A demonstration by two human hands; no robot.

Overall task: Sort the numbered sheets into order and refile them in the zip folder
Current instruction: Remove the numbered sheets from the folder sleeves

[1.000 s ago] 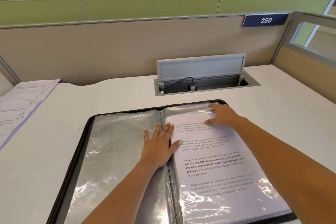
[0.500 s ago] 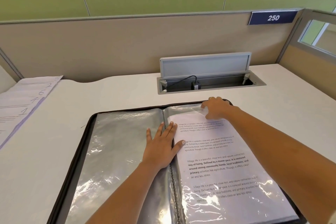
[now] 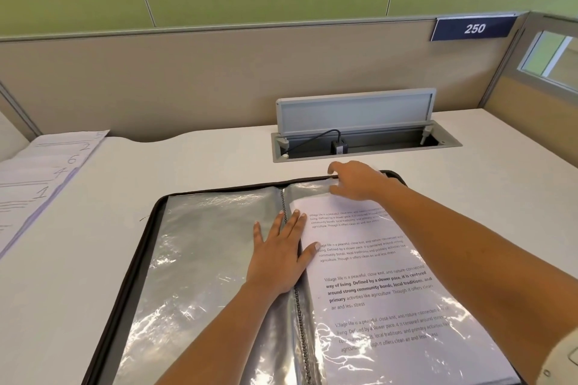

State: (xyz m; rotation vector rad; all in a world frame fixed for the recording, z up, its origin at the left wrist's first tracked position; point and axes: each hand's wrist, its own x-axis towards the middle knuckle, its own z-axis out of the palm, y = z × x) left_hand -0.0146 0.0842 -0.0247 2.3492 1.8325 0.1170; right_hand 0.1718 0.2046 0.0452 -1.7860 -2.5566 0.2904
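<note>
On the table lies the open zip folder, its limp, slippery right sleeve holding a light printed sheet, best pinched at the top opening, where the right hand curls, grip unclear, while the left hand presses the spine with straight fingers.

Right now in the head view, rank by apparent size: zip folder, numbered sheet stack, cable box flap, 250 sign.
1. Black-rimmed zip folder with clear plastic sleeves: largest.
2-3. White numbered paper sheet stack and grey metal cable box flap: look alike; stack cropped, unranked.
4. Blue rectangular 250 sign: smallest.
</note>
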